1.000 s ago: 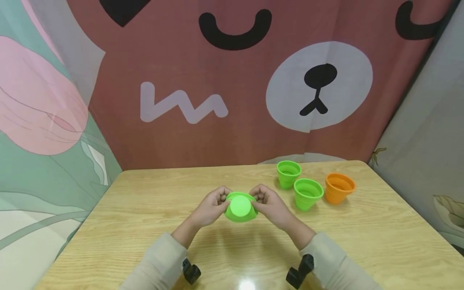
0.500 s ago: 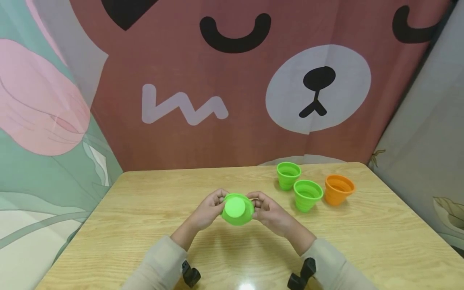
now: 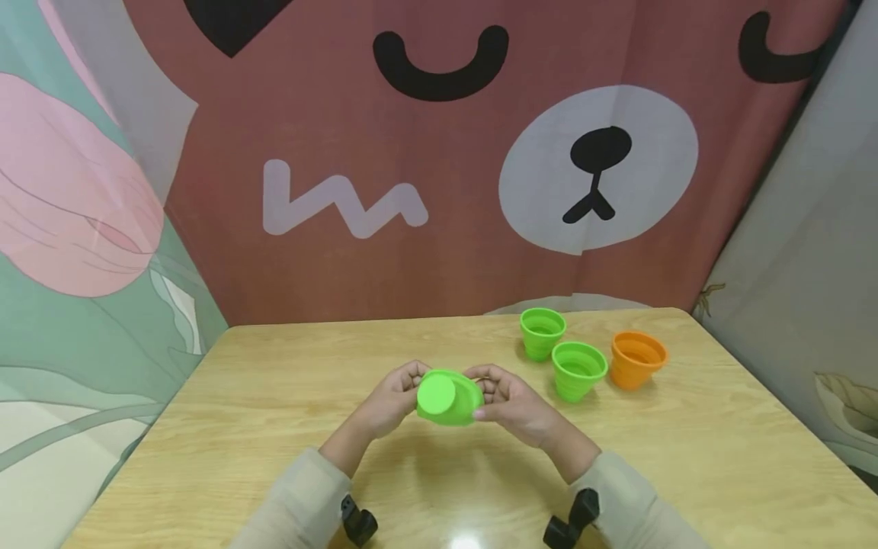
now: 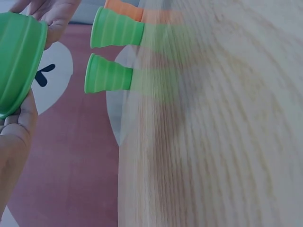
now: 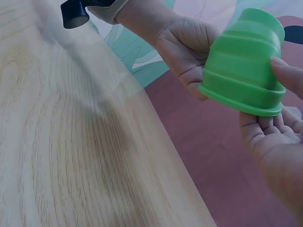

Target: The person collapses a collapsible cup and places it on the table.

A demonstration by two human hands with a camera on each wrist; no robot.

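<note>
Both hands hold a green collapsible cup (image 3: 461,404) above the table, its round base facing the head camera. My left hand (image 3: 392,400) grips the cup's left side. On the other side, my right hand (image 3: 516,404) pinches the wall and rim between thumb and fingers. The right wrist view shows the cup (image 5: 244,66) with its wide rim low, its ridged wall bent to one side and the right thumb pressing on it. In the left wrist view the cup (image 4: 19,61) is cut off by the frame edge.
Two more green cups (image 3: 578,370) (image 3: 542,333) and an orange cup (image 3: 638,358) stand upright on the wooden table (image 3: 274,427), at the back right. Behind the table hangs a curtain (image 3: 343,274) with a bear print.
The cup has moved slightly left, and its base has shifted left relative to the rim. The right hand's fingers have changed their place on the wall, with the thumb now lower.
</note>
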